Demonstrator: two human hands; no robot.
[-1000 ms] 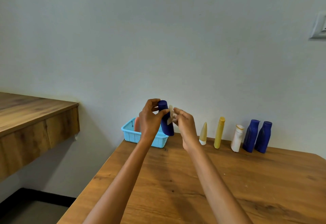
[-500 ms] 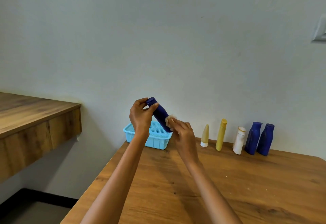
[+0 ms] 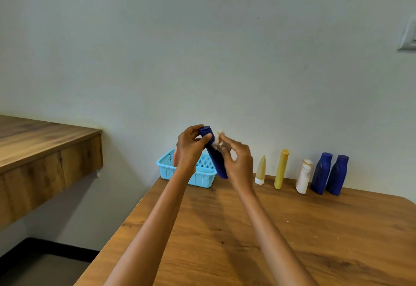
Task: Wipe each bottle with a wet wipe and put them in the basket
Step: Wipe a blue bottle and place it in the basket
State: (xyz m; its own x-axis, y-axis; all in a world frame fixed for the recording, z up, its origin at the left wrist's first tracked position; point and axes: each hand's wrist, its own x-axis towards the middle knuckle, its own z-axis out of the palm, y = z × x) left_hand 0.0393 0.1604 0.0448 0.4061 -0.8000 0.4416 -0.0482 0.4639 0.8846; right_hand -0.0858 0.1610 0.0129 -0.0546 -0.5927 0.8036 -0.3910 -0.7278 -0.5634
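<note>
My left hand (image 3: 191, 149) grips the cap end of a dark blue bottle (image 3: 217, 161), held tilted in the air above the table's far left corner. My right hand (image 3: 237, 162) pinches a small crumpled wet wipe (image 3: 219, 140) against the bottle's upper side. Just behind the hands a light blue basket (image 3: 203, 179) stands on the table; an orange-pink item (image 3: 175, 158) shows inside it, mostly hidden by my left hand. Along the wall stand a cream cone bottle (image 3: 260, 171), a yellow bottle (image 3: 281, 169), a white bottle (image 3: 304, 176) and two dark blue bottles (image 3: 321, 173) (image 3: 337, 175).
The wooden table (image 3: 292, 240) stretches toward me, its left edge dropping to the floor. A second wooden counter (image 3: 40, 150) juts from the wall at left. A wall switch plate (image 3: 408, 36) sits at upper right.
The bottle has gone from steeply slanted to more upright, and my right hand with the wipe has slid from the bottle's lower body up toward its cap.
</note>
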